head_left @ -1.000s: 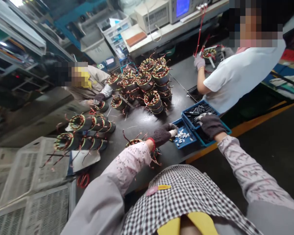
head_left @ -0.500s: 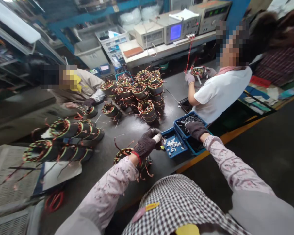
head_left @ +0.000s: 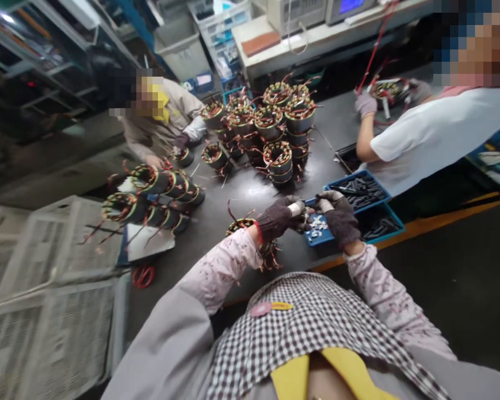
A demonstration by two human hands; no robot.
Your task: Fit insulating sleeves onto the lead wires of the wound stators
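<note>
Dark counter (head_left: 208, 233), left to right: a coil (head_left: 238, 225); my curled left hand (head_left: 280, 215); white bits (head_left: 317, 224) in a blue tray (head_left: 321, 240); my half-closed right hand (head_left: 340, 218), drawn from the black tubes (head_left: 361, 191) to join the left. Both holds unclear.

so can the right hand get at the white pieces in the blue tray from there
Probably yes: the right hand looks close beside the white pieces, and nothing seems to cover those showing in the blue tray, though the hand's height is hard to judge.
</note>
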